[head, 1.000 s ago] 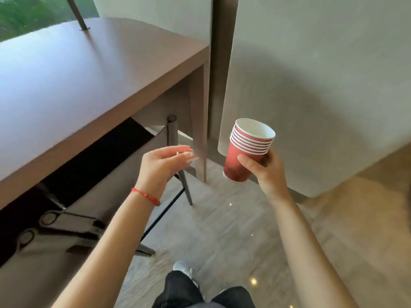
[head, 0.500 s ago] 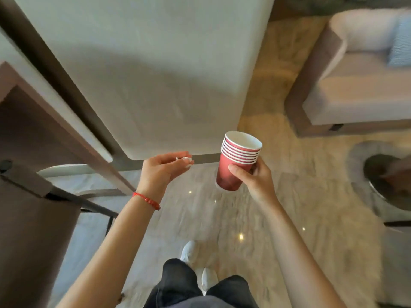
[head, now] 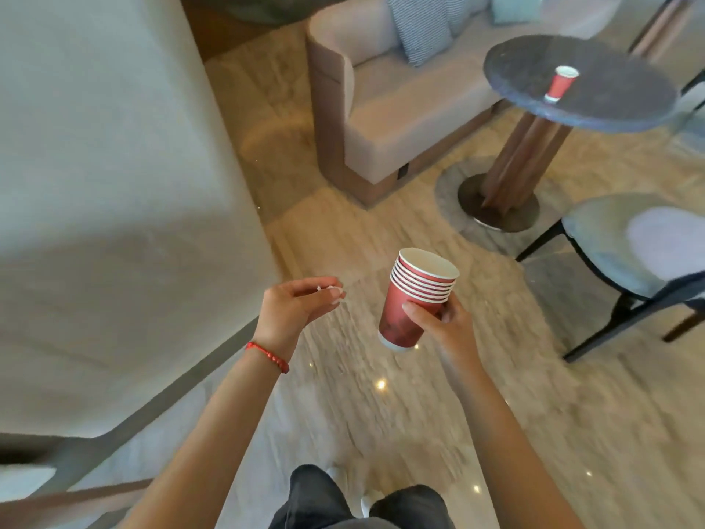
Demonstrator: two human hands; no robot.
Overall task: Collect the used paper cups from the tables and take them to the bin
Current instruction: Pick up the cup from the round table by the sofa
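My right hand (head: 448, 324) grips a stack of several nested red paper cups (head: 414, 299) with white rims, held upright over the floor in front of me. My left hand (head: 295, 305) hovers to the left of the stack, apart from it, fingers loosely curled and holding nothing. One more red paper cup (head: 560, 84) stands upright on a round dark table (head: 618, 105) at the upper right, well beyond my reach. No bin is in view.
A large pale wall or pillar (head: 114, 185) fills the left side. A beige sofa (head: 400, 108) with striped cushions stands behind the round table. A black-legged chair (head: 629, 253) with a grey seat sits at the right. Marble floor lies between them.
My view has swung right, away from the wooden desk and past the pillar, bringing the sofa, round table and lone cup into sight. Both hands keep the same pose.
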